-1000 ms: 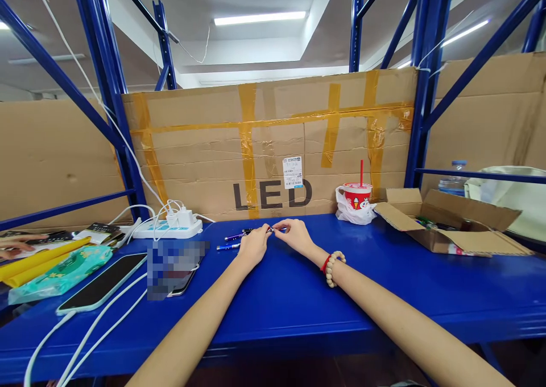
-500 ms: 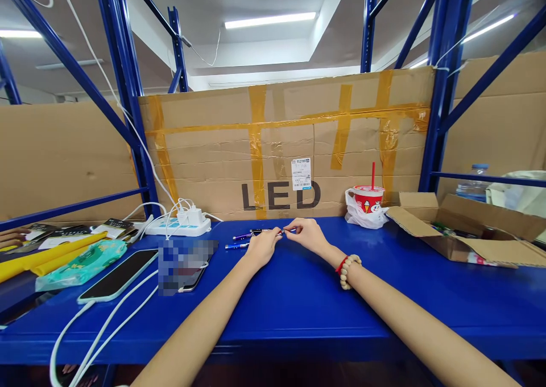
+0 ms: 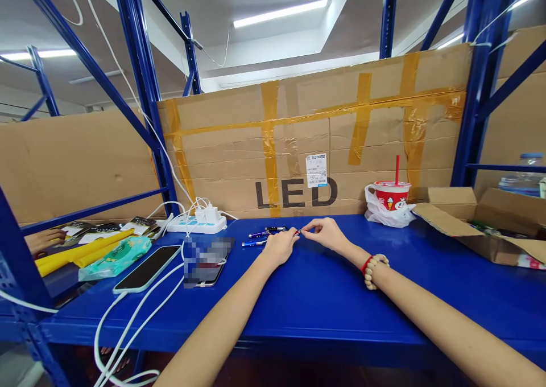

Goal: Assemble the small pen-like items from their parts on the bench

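My left hand [image 3: 280, 247] rests on the blue tabletop, closed with its fingertips around a slim pen [image 3: 297, 233], mostly hidden by the fingers. Opposite it, my right hand [image 3: 326, 234] pinches at the pen's end with thumb and forefinger. A beaded bracelet [image 3: 376, 271] and a red band circle the right wrist. Just left of my left hand lie a blue pen [image 3: 253, 243], a purple pen [image 3: 258, 234] and a dark pen [image 3: 275, 228], side by side, their right ends partly covered by the hand.
Left of the pens are two phones [image 3: 147, 268] with white cables, a power strip [image 3: 196, 224] and a green packet [image 3: 115, 258]. Another person's hand [image 3: 46, 239] shows at far left. A red cup [image 3: 391, 196] in a bag and an open carton [image 3: 499, 227] stand at right.
The whole view has shifted and tilted, so things appear farther right. Both hands keep their pinch close together, with little visible movement over the table.
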Demonstrator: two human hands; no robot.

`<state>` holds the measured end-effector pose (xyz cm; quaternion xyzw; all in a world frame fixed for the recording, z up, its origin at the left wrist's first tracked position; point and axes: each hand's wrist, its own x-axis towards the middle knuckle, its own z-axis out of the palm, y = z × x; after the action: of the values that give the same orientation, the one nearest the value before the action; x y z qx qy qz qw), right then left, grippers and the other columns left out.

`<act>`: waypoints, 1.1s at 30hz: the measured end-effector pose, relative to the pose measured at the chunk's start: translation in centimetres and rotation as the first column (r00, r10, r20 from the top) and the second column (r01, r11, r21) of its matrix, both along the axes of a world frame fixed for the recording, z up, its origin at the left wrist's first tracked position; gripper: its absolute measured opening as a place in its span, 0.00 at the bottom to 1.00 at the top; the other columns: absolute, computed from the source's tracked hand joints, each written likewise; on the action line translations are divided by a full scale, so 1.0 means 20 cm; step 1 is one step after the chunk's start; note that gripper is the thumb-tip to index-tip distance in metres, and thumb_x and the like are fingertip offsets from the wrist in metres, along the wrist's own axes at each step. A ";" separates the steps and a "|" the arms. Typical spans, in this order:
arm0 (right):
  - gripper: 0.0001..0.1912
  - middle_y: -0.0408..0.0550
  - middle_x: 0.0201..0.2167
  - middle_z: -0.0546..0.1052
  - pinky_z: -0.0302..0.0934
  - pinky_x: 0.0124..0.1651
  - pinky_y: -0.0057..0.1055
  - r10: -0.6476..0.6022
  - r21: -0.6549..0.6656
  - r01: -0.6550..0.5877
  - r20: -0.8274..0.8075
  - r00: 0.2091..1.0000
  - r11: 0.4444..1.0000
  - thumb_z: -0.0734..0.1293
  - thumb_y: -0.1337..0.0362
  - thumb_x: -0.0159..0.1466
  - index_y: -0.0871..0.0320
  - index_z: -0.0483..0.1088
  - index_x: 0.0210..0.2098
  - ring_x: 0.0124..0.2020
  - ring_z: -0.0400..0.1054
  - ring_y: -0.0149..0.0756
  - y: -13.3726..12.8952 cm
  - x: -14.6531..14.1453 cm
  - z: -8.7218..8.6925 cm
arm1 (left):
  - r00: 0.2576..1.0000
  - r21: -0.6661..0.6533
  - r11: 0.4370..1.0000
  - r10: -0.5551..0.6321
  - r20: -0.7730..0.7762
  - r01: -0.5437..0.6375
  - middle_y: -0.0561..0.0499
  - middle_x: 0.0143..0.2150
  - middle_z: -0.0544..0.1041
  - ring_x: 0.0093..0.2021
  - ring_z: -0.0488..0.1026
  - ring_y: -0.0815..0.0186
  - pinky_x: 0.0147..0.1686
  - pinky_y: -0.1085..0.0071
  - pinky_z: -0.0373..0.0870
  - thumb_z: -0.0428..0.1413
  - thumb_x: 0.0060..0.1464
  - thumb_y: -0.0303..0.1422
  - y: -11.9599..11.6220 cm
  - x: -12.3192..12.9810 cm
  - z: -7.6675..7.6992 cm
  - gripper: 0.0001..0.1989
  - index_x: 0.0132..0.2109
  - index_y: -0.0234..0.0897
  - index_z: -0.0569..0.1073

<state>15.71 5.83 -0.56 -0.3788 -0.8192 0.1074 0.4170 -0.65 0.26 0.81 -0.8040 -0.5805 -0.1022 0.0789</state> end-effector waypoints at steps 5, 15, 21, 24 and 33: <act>0.12 0.43 0.27 0.76 0.55 0.25 0.24 0.004 0.024 -0.005 0.022 1.000 1.000 0.64 0.56 0.52 0.56 0.75 0.29 0.23 0.65 0.28 0.00 0.00 0.00 | 1.000 -0.011 1.000 0.005 -0.005 -0.005 0.45 0.44 0.72 0.45 0.70 0.59 0.38 0.65 0.66 0.34 0.61 0.38 0.00 0.00 0.00 0.15 0.46 0.40 0.61; 0.11 0.42 0.28 0.76 0.54 0.25 0.24 -0.065 0.092 0.054 0.114 0.991 0.994 0.63 0.55 0.53 0.54 0.74 0.27 0.24 0.64 0.29 -0.02 -0.01 0.00 | 1.000 -0.019 1.000 0.004 -0.003 -0.004 0.46 0.43 0.73 0.44 0.70 0.59 0.37 0.66 0.66 0.35 0.60 0.38 -0.01 0.01 0.01 0.15 0.45 0.39 0.62; 0.11 0.41 0.30 0.76 0.54 0.26 0.24 -0.059 0.095 0.046 0.134 0.989 0.994 0.63 0.55 0.54 0.53 0.73 0.27 0.24 0.64 0.28 -0.03 -0.01 0.00 | 1.000 -0.012 1.000 -0.002 0.002 0.002 0.45 0.43 0.73 0.43 0.71 0.58 0.37 0.64 0.66 0.35 0.60 0.38 -0.01 0.00 0.00 0.15 0.45 0.39 0.62; 0.11 0.41 0.31 0.76 0.54 0.26 0.24 -0.054 0.101 0.040 0.144 0.988 0.994 0.62 0.56 0.54 0.54 0.73 0.28 0.24 0.64 0.28 -0.03 -0.01 0.00 | 1.000 -0.007 1.000 -0.001 0.003 0.002 0.45 0.43 0.73 0.43 0.71 0.58 0.37 0.64 0.66 0.35 0.60 0.38 -0.01 0.00 0.00 0.15 0.45 0.39 0.63; 0.11 0.42 0.31 0.75 0.54 0.27 0.25 -0.070 0.152 0.040 0.203 0.977 0.988 0.61 0.57 0.56 0.54 0.73 0.28 0.26 0.65 0.29 -0.05 -0.01 0.01 | 1.000 -0.011 1.000 -0.003 -0.002 0.003 0.46 0.43 0.73 0.43 0.71 0.58 0.37 0.65 0.66 0.36 0.60 0.38 0.00 0.00 -0.01 0.15 0.45 0.39 0.63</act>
<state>15.42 4.76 -0.28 -0.3788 -0.8530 -0.0049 0.3589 -0.63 0.28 0.69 -0.8053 -0.5797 -0.0984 0.0751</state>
